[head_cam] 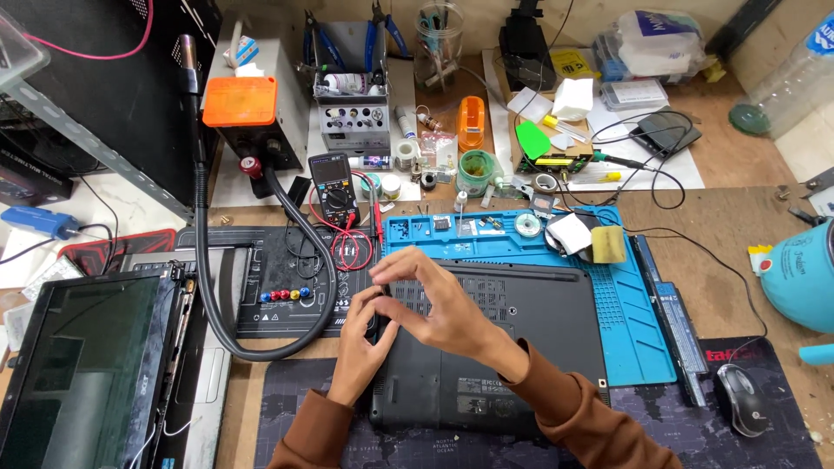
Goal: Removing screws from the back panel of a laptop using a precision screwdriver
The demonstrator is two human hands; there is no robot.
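2 hands, 2 laptops, 1 multimeter, 1 mouse, 1 blue mat, 1 sponge

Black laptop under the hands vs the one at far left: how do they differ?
The black laptop lies closed, underside up, vents and labels showing, on the blue mat. The left laptop lies opened out, dark screen facing up, silver body beside it. Both hands, left hand and right hand, are on the black laptop; nothing touches the left one. Both lie flat on the bench.
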